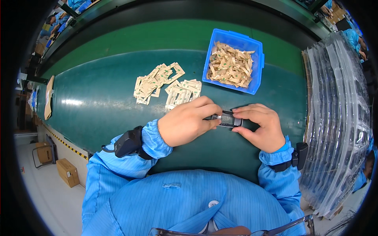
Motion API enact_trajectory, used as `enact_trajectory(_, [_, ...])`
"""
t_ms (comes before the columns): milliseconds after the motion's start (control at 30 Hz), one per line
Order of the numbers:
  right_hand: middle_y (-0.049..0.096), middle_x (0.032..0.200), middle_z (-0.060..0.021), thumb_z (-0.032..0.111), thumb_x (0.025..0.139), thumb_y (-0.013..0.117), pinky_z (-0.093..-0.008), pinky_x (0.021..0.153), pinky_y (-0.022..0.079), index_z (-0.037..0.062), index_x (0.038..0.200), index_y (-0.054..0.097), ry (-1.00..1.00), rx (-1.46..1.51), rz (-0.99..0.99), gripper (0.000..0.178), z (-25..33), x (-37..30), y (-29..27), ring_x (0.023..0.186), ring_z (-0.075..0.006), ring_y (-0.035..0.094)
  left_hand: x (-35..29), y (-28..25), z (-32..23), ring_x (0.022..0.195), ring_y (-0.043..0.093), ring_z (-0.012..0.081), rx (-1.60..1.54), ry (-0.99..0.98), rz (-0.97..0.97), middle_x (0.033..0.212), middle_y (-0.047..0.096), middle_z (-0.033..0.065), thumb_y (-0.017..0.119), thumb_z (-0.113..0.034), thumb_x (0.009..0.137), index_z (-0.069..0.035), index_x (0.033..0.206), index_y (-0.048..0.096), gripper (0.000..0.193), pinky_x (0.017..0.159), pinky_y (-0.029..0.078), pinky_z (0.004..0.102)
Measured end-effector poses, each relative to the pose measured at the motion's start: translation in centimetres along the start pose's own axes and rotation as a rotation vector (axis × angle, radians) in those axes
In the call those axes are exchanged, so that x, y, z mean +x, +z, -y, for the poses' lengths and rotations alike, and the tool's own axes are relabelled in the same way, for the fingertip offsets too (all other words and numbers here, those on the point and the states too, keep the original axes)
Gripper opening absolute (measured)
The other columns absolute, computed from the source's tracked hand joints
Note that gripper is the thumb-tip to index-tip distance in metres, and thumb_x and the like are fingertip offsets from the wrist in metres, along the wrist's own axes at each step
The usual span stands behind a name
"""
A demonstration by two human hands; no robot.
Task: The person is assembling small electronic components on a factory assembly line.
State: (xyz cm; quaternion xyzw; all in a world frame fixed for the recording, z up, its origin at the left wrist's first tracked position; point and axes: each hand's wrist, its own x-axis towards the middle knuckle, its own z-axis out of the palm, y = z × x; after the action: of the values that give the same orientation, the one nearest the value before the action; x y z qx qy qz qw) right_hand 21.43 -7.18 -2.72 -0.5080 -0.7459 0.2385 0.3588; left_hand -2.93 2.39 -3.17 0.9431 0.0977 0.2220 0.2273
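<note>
Between my two hands is a small black rectangular frame point(227, 119) with a clear or greyish middle, held just above the green tabletop. My left hand point(188, 121) pinches its left end between thumb and fingers. At the other end, my right hand point(260, 125) grips with thumb below and fingers on top. My fingers cover both ends, so its full shape is hidden. Just beyond my left hand lie two loose piles of beige frame-shaped stickers point(154, 82) with small green marks; the nearer pile point(184, 93) almost touches my knuckles.
A blue bin point(256, 78) of curled beige strips point(230, 65) stands beyond my hands. Stacked clear plastic trays point(334, 118) rise along the right edge. A cardboard piece point(49, 97) stands at the table's far left. Boxes point(67, 172) sit on the floor; other people work in the background.
</note>
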Motion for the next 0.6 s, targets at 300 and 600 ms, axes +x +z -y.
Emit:
enact_trajectory(300, [0.068,0.116,-0.0123,0.009,0.069,0.086,-0.0408,0.088,0.053,0.0022,0.105,0.071,0.036,-0.135,-0.054,0.039,0.6,-0.3,-0.1,0.108,-0.0318,0.063,-0.7,0.2,-0.3,0.089,0.063,0.0240,-0.111,-0.010,0.081,0.095,0.063,0.0048,0.082,-0.020,0.077,-0.009,0.099,0.076,0.025,0.073,0.054,0.0344])
enact_trajectory(600, [0.067,0.068,-0.0051,0.003,0.089,0.074,-0.0261,0.046,0.045,-0.0029,0.086,0.066,0.582,0.309,-0.144,0.011,1.0,-0.6,2.6,0.053,-0.0068,0.058,0.0,1.3,-1.3,0.075,0.065,0.0272,-0.091,-0.402,-0.166,0.085,0.064,0.0103,0.072,-0.012,0.089,-0.003,0.112,0.063,0.027,0.065,0.052,0.0379])
